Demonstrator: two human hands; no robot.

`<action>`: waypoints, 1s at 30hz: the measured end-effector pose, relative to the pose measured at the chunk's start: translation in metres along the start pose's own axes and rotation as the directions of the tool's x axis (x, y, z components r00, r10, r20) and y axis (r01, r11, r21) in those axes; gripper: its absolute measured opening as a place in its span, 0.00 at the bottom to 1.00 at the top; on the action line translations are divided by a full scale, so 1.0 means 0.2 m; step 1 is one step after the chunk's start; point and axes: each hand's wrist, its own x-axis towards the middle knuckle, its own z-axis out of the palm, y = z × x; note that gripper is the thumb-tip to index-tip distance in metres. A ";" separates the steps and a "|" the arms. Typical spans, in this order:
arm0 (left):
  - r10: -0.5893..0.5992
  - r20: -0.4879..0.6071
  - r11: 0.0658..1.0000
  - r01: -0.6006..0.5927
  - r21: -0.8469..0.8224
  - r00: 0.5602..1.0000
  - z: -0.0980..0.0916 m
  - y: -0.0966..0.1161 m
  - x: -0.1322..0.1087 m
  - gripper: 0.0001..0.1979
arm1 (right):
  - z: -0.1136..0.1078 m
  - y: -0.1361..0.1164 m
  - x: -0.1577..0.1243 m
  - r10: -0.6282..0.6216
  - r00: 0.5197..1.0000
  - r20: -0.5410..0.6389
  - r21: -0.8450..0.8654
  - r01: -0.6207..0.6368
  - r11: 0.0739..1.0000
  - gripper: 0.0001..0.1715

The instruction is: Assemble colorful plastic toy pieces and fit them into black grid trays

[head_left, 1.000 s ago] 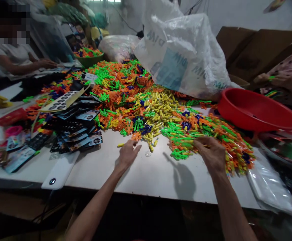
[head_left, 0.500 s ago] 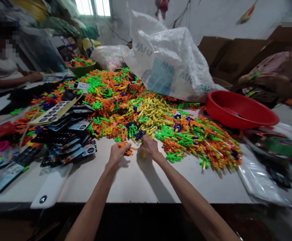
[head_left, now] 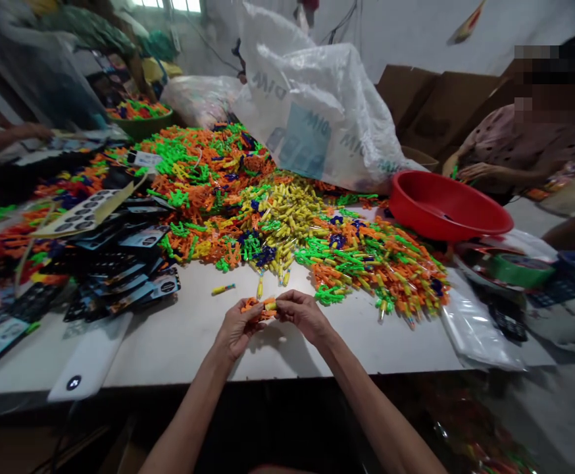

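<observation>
Orange figure (head_left: pixel 254 305): between the two hands, just above the near middle of the white table (head_left: pixel 189 342), with a yellow piece (head_left: pixel 270 306) against its right end.
Left hand (head_left: pixel 238 329): thumb and fingers closed on the figure from the left.
Right hand (head_left: pixel 308 317): fingertips pinched together on the yellow piece; the rest of the hand is loosely curled.
Loose yellow capsules (head_left: pixel 223 289): on the tabletop, just beyond the hands, near the edge of the yellow capsule pile (head_left: pixel 292 207).
Mixed heap (head_left: pixel 213 178): orange, green, yellow and dark blue figures, far and left of the capsules.
Right heap (head_left: pixel 376 253): similar figures mixed with yellow capsules, some glinting like clear wrap.
Green bowl (head_left: pixel 144 126): far left, filled with orange and green figures.
Red basin (head_left: pixel 445 220): on the right, tilted, a small dark spot inside.
White sack (head_left: pixel 356 125): far middle, slumped behind the heaps; its contents are hidden.
Clear bag (head_left: pixel 201 95): left of the sack, holding multicoloured contents too blurred to name.
Tray (head_left: pixel 470 260): near right of the basin, a green roll (head_left: pixel 522 271) in it.
Black cards (head_left: pixel 124 276): stacked on the left.
</observation>
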 end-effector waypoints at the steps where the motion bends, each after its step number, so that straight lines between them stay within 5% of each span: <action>1: 0.003 0.016 1.000 -0.003 0.006 1.000 0.00 0.00 -0.01 0.14 | 0.00 -0.01 -0.01 -0.001 1.000 0.024 -0.002 0.001 1.000 0.14; 18: 0.142 0.052 0.989 -0.143 0.031 0.989 0.03 -0.06 -0.04 0.21 | -0.01 0.04 -0.05 0.022 0.998 -0.051 0.067 -0.018 0.998 0.13; 21: 0.192 0.009 0.976 -0.192 0.104 0.981 0.03 -0.10 -0.01 0.21 | -0.01 0.04 -0.05 -0.094 0.993 -0.072 -0.174 0.080 0.981 0.09; 25: 0.207 -0.068 0.969 -0.195 0.151 0.976 0.07 -0.13 0.04 0.22 | -0.03 0.00 -0.06 -0.312 0.934 -0.173 -0.497 0.191 0.846 0.07; 30: 0.118 0.114 0.988 -0.128 0.085 0.986 0.17 -0.06 0.11 0.22 | -0.14 -0.11 -0.02 -0.201 0.966 -0.163 -0.281 0.149 0.948 0.11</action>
